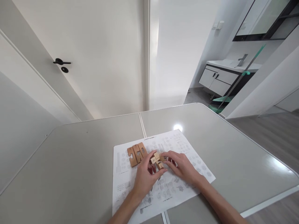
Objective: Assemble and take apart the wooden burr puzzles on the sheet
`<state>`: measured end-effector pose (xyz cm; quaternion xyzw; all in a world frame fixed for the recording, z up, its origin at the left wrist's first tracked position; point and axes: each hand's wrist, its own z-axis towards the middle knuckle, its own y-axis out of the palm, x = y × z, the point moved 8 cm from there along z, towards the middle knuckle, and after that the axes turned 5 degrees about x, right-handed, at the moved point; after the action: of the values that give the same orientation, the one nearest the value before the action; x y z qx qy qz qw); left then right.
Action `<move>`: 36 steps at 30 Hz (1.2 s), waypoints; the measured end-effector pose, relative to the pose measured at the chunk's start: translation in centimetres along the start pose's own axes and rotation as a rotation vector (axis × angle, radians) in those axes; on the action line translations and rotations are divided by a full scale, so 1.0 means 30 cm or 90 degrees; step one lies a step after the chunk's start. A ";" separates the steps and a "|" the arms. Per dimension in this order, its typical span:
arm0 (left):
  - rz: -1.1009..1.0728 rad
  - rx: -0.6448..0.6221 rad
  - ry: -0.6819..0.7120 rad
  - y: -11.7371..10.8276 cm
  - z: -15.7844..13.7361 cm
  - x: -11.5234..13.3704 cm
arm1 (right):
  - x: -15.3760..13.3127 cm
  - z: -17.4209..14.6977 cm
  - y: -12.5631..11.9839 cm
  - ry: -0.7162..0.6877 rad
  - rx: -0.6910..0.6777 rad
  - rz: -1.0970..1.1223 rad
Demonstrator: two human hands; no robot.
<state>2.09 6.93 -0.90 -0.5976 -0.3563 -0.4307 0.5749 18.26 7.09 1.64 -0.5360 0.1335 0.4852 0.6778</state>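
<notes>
Between my two hands is a small cluster of interlocking wooden puzzle blocks (156, 157), held just over a printed sheet (196, 186). My left hand (146, 174) curls round the near left side of it, thumb and fingers closed on the blocks. From the right, my right hand (178, 165) pinches a flat wooden puzzle piece (163, 158) at the side of the cluster. Its lower fingers are partly hidden. Several flat wooden pieces with cut-outs (136, 154) lie side by side on the sheet, just left of my left hand.
The sheet, with diagrams and small text, lies on a grey table (70, 174) with a seam strip (142, 124). Beyond stand a white door with a black handle (62, 61), a sink cabinet (218, 79) and a green-handled broom (245, 73).
</notes>
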 end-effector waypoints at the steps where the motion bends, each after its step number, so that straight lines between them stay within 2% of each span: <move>1: 0.006 0.001 0.001 0.000 0.000 -0.001 | 0.001 0.000 -0.003 0.001 0.003 0.007; 10: 0.065 0.015 0.064 -0.006 -0.005 0.024 | -0.014 -0.001 0.006 -0.009 -0.030 0.123; 15: 0.045 -0.025 0.043 0.009 -0.005 0.014 | -0.019 0.001 0.002 -0.003 -0.033 0.142; 17: 0.010 -0.039 0.034 0.015 -0.004 0.014 | -0.009 0.003 0.000 0.022 -0.026 0.168; 23: -0.094 -0.037 0.009 0.001 0.004 0.025 | 0.053 0.011 -0.018 0.178 0.036 0.231; 28: -0.162 -0.080 -0.010 0.004 0.004 0.039 | 0.031 0.020 0.022 0.157 -0.054 0.192; 31: -0.166 -0.094 -0.008 0.009 0.000 0.046 | 0.029 0.015 0.036 0.153 -0.073 0.189; 36: -0.117 -0.102 0.062 0.015 -0.009 0.072 | 0.040 -0.001 0.051 0.205 -0.102 0.274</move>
<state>3.28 6.46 0.92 -0.5846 -0.3459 -0.5371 0.5001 17.63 7.63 -0.12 -0.6174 0.3117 0.5356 0.4845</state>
